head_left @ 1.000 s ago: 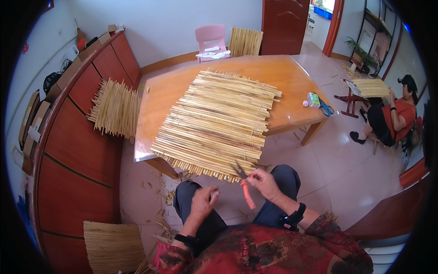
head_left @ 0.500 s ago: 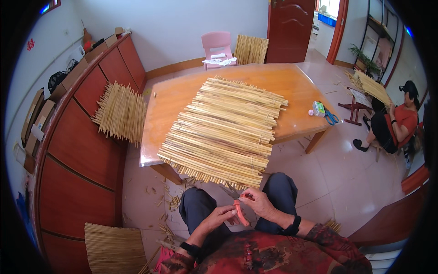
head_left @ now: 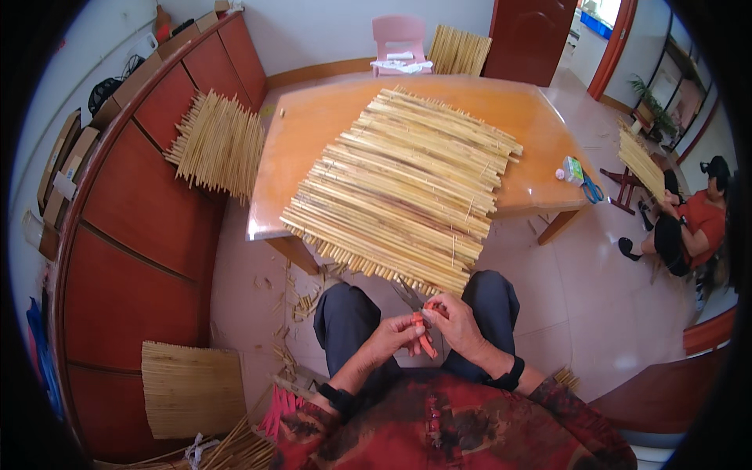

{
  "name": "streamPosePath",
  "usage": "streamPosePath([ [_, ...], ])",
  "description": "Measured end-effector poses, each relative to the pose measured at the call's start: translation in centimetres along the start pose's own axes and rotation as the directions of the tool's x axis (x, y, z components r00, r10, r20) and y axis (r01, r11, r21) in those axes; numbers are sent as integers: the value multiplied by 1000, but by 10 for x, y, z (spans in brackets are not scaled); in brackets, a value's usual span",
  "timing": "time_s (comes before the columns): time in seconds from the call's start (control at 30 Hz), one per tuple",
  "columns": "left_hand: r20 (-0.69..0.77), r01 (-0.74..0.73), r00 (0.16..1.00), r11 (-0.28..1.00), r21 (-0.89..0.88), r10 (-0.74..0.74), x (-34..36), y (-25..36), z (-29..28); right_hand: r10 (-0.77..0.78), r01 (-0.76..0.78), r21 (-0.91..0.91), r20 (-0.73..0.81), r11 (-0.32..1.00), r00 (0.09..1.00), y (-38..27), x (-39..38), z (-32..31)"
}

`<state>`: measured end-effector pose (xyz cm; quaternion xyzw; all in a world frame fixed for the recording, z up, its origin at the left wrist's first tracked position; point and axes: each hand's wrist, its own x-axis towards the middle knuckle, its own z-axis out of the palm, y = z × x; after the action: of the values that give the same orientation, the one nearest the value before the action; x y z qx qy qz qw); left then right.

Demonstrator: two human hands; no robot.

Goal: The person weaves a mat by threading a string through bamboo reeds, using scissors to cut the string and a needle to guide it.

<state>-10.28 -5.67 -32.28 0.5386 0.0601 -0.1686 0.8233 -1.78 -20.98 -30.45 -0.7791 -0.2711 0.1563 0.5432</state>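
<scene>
A pair of shears (head_left: pixel 425 343) with orange handles and grey metal blades is in both my hands, over my lap. My left hand (head_left: pixel 392 335) is closed on one handle, with its fingers near the pivot. My right hand (head_left: pixel 460 325) grips the other handle, its fingers curled round it. The blades point up and away, at the near edge of a large mat of reed-like sticks (head_left: pixel 399 184). Tied rows of thin sticks make up this mat, which lies on the wooden table and hangs over its near edge. Whether the blades touch a stick cannot be made out.
The orange-brown table (head_left: pixel 313 117) bears blue-handled scissors (head_left: pixel 592 188) and a small box (head_left: pixel 573 168). Stick bundles (head_left: pixel 219 145) lean on red cabinets (head_left: pixel 141 227). Cut stick ends (head_left: pixel 301 305) litter the floor. A seated person (head_left: pixel 693 223) handles another mat at the right.
My view has tipped downward, so the table and mat sit higher in the picture. My left hand has shifted up the shears' handle, closer to my right hand.
</scene>
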Motion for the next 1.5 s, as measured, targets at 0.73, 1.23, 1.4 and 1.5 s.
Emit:
streamPosePath([
  [0.73,84,59,995,996,-68,-53,22,-10,0,-17,6,-83,-134,997,991,10,-10,-3],
  [1.23,80,45,996,995,-92,-37,24,-13,-6,-6,0,-197,-32,980,999,2,-12,1],
  [1.4,90,66,994,994,-91,-58,26,-18,-7,-13,4,-122,-68,993,998,10,-14,0],
  [1.5,87,66,995,993,-100,-57,24,-16,-7,-45,35,-156,-62,987,997,9,-13,-1],
])
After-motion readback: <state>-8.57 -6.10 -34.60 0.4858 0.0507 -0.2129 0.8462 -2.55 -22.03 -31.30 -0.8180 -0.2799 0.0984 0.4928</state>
